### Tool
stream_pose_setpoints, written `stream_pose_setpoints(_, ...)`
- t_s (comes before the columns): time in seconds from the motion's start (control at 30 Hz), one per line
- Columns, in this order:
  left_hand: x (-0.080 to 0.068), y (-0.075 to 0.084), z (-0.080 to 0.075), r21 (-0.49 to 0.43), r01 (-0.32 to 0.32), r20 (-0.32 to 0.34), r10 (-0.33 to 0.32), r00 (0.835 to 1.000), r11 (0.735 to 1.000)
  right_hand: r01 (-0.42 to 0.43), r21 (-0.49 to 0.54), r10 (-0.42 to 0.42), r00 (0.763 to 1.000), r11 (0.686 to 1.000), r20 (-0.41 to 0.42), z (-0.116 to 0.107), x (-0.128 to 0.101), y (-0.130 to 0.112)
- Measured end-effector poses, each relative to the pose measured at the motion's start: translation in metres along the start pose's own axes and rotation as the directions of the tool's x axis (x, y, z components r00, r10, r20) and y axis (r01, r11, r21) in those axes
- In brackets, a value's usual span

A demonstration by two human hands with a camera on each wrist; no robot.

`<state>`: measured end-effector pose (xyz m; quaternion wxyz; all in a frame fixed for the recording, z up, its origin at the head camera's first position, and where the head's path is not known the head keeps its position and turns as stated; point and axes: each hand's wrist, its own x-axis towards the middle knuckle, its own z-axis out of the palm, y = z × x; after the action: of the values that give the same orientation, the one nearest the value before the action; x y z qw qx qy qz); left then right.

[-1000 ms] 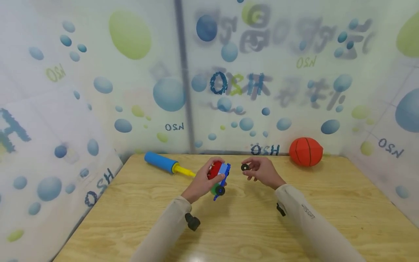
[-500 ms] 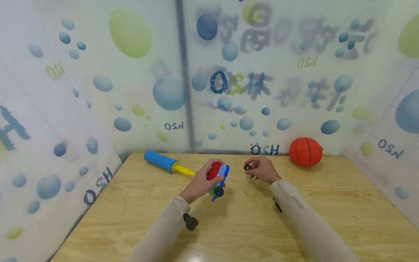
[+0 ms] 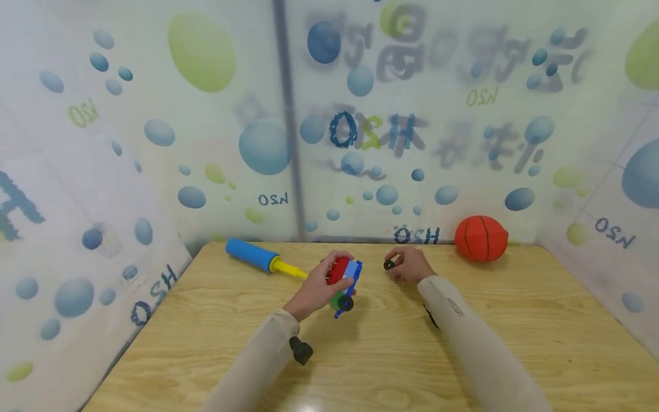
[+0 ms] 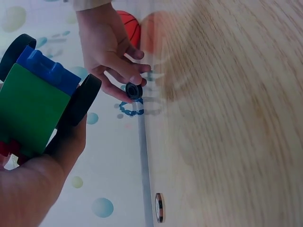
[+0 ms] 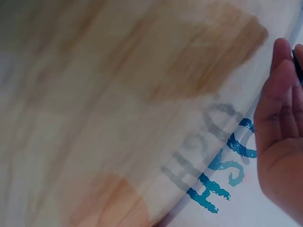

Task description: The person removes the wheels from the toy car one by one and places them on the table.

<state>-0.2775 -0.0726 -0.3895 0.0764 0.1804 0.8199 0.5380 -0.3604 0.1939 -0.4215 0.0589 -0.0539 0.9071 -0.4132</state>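
One black toy wheel point(image 3: 388, 265) pinched by right hand point(image 3: 413, 265), grip narrow, at hand's 9 o'clock. Left hand point(image 3: 320, 287) holds toy brick car point(image 3: 351, 268), long axis 1-to-7 o'clock in head view; wheel apart, at car's 2 o'clock.

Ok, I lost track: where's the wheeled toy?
In the head view, the wheeled toy is gripped by the left hand near the centre, left of the small black wheel pinched by the right hand.
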Motion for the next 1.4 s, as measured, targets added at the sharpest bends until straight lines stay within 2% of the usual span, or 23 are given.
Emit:
stream_pose_setpoints(0.33,0.0,-0.006,-0.001,-0.014,0.015,-0.002,-0.015,1.0,1.0,-0.01,-0.076,0.008,1.0,0.997,-0.028,0.003,0.005,-0.001)
stream_pose_setpoints(0.77,-0.002,-0.006,-0.007,-0.005,0.028,-0.008,-0.028,1.0,1.0,-0.084,-0.113,0.083,0.996,0.99,-0.018,0.008,0.012,-0.014)
stream_pose_setpoints(1.1,-0.001,-0.008,-0.007,0.01,0.04,-0.012,-0.04,0.999,0.999,-0.041,-0.176,0.036,0.999,0.984,-0.026,0.008,0.017,-0.006)
stream_pose_setpoints(1.4,-0.002,-0.009,-0.006,0.016,0.049,-0.014,-0.049,0.999,0.999,-0.034,-0.232,0.028,0.999,0.972,-0.027,0.01,0.015,-0.009)
